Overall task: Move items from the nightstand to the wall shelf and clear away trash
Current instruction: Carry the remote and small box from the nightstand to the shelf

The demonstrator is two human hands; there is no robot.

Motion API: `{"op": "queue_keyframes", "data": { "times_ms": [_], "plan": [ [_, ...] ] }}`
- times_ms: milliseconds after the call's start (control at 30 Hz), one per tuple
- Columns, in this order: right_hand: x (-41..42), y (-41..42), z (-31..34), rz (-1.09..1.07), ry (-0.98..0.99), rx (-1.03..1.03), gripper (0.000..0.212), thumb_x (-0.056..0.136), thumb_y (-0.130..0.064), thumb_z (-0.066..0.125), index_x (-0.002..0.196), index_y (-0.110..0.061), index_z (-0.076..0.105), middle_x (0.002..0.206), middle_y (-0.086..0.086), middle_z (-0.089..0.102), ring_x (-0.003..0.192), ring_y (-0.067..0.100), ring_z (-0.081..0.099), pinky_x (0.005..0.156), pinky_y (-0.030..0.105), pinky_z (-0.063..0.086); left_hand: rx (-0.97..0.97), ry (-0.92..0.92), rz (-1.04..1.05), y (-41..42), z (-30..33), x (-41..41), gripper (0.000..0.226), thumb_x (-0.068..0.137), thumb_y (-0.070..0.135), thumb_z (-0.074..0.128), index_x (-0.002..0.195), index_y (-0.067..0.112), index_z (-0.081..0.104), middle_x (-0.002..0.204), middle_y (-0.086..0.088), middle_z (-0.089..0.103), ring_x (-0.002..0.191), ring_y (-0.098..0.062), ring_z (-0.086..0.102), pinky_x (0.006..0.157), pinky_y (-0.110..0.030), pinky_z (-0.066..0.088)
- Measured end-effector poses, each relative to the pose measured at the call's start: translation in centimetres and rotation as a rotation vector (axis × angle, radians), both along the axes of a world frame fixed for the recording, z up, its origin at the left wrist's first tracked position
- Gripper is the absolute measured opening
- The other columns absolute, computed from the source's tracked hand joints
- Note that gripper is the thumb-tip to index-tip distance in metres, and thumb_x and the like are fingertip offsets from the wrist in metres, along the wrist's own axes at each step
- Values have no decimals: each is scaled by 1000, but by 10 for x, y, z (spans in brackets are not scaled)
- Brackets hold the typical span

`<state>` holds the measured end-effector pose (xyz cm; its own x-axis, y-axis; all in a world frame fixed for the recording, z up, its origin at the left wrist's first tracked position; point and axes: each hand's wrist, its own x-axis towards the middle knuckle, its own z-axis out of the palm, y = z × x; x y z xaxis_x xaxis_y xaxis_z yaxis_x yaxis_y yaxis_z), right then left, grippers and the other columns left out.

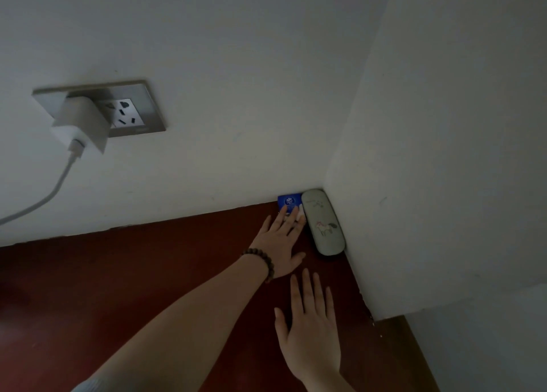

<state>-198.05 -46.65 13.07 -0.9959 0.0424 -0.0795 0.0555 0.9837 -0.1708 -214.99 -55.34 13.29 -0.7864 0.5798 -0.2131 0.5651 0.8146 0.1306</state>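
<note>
A dark red wooden shelf (118, 288) runs along the white wall into a corner. In that corner lies a grey-green glasses case (324, 222) with a small animal drawing. A blue tissue pack (288, 200) rests against the wall just left of the case. My left hand (282, 243), with a bead bracelet on the wrist, lies flat with fingers spread, its fingertips on the pack's near end. My right hand (309, 329) hovers open over the shelf, nearer to me, holding nothing.
A grey wall socket (130, 110) sits on the wall at upper left, with a white charger (77, 128) plugged in and its cable (44, 199) hanging down to the left. A side wall (444, 154) closes the shelf on the right.
</note>
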Motion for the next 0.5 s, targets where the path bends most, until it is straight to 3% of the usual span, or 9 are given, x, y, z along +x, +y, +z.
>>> {"op": "queue_keyframes", "data": {
  "times_ms": [233, 400, 500],
  "plan": [
    [-1, 0, 3, 2, -30, -28, 67, 94, -57, 26, 145, -15, 32, 152, 10, 29, 142, 28, 23, 110, 45, 14, 126, 49, 181, -11, 27, 11, 72, 92, 54, 29, 150, 21, 1, 159, 1, -3, 144, -14, -9, 114, -39, -4],
    [-4, 6, 9, 45, -125, -31, 75, 89, -65, 3, 150, -21, -4, 159, 5, -8, 145, 23, -12, 116, 41, -11, 178, 137, 396, -43, 49, 54, 70, 93, 52, 27, 150, 19, 4, 158, 1, 6, 144, -16, -2, 117, -39, 2],
    [-6, 6, 25, 73, -111, -25, 73, 91, -63, 4, 149, -21, -7, 159, 6, -8, 145, 22, -12, 116, 40, -8, 178, 148, 506, -68, 60, 90, 70, 93, 52, 27, 150, 18, 6, 158, 0, 8, 145, -17, -1, 116, -40, 4]
  ]
}}
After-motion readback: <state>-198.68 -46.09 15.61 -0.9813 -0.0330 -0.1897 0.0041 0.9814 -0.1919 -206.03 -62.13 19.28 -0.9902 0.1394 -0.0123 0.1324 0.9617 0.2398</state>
